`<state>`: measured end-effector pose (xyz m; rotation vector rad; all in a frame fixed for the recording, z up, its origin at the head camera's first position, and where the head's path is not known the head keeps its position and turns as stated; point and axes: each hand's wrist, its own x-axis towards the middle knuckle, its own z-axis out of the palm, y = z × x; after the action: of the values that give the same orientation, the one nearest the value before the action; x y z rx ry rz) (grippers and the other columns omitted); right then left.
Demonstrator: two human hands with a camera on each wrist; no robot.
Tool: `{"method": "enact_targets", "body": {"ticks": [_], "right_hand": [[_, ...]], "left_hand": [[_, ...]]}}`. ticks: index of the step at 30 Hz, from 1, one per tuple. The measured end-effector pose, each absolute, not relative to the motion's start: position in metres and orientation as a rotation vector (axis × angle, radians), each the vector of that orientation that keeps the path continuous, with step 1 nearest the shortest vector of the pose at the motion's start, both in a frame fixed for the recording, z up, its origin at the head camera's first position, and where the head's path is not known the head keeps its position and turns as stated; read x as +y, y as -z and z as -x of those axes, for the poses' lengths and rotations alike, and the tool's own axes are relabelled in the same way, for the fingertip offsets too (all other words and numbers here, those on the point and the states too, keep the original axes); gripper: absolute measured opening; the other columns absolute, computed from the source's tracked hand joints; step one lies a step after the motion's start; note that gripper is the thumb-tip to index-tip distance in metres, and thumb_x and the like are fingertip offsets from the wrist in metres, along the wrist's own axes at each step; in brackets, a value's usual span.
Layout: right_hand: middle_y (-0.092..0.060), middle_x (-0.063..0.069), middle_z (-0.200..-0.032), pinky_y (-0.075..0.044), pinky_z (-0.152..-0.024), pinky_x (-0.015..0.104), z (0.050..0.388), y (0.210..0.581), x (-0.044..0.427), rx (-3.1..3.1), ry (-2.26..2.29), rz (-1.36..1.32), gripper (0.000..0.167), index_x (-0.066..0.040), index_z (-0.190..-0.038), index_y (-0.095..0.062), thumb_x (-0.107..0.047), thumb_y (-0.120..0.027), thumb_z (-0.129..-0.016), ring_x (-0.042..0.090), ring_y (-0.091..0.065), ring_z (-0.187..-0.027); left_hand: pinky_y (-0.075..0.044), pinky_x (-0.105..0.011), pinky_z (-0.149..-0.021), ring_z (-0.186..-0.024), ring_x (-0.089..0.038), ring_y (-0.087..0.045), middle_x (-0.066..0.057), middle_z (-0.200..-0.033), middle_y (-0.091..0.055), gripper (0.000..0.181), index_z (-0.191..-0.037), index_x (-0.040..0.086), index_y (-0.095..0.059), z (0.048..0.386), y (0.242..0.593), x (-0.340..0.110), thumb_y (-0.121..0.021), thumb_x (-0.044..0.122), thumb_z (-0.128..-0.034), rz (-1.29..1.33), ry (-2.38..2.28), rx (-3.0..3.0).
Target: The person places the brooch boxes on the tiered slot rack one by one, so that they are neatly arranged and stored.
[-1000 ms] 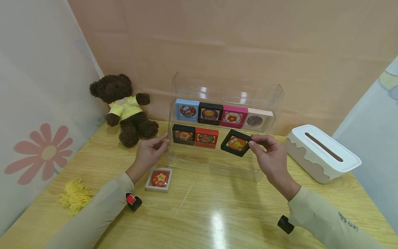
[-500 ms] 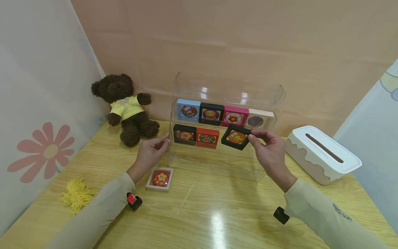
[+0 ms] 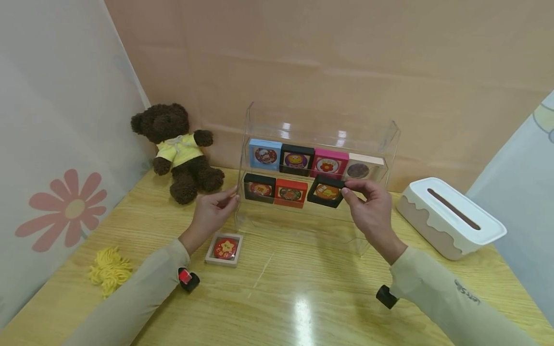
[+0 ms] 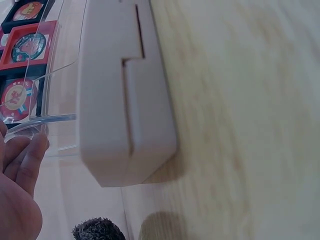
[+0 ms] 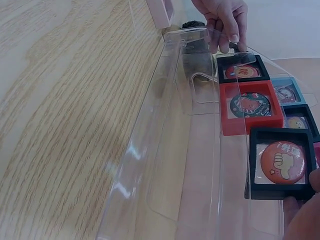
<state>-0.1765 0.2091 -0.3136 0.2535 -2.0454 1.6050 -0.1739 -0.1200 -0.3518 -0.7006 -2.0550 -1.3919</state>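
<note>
In the head view my right hand pinches a black square badge frame by its right edge. An orange badge with a thumb-up hand shows inside it. The frame is slightly tilted at the lower tier of a clear display rack, right of a red badge frame, with a small gap between. Another black badge frame stands at the tier's left end. My left hand pinches the rack's left side edge; the left wrist view shows its fingers at the clear edge.
The upper tier bears several frames, among them a blue frame and a pink frame. A beige frame lies on the table by my left forearm. A teddy bear, yellow yarn and a tissue box stand around.
The black frame in my right hand has moved left and up along the lower tier, closer to the red frame, and tilts less. My left hand keeps its place on the rack's edge.
</note>
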Motion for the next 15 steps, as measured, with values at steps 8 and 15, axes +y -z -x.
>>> {"method": "enact_targets", "body": {"ticks": [8,15], "right_hand": [[-0.067,0.009,-0.096,-0.053,-0.071,0.017,0.175,0.317,0.208,-2.075,-1.604,-0.285,0.009,0.013,-0.091,-0.066,0.010,-0.067,-0.083,0.008,-0.064,-0.088],[-0.066,0.017,-0.104,-0.052,-0.073,0.017,0.174,0.325,0.210,-2.143,-1.567,-0.295,0.009,0.011,-0.092,-0.068,0.009,-0.067,-0.083,0.005,-0.062,-0.091]], "left_hand": [[-0.054,-0.017,-0.062,-0.072,-0.036,-0.068,-0.027,-0.083,-0.066,0.025,-0.107,-0.017,-0.063,0.173,0.352,-0.120,-0.064,-0.016,-0.0823,0.698,1.378,-2.065],[-0.054,-0.017,-0.062,-0.072,-0.036,-0.068,-0.026,-0.084,-0.067,0.025,-0.108,-0.017,-0.063,0.172,0.351,-0.120,-0.063,-0.015,-0.0831,0.693,1.382,-2.079]]}}
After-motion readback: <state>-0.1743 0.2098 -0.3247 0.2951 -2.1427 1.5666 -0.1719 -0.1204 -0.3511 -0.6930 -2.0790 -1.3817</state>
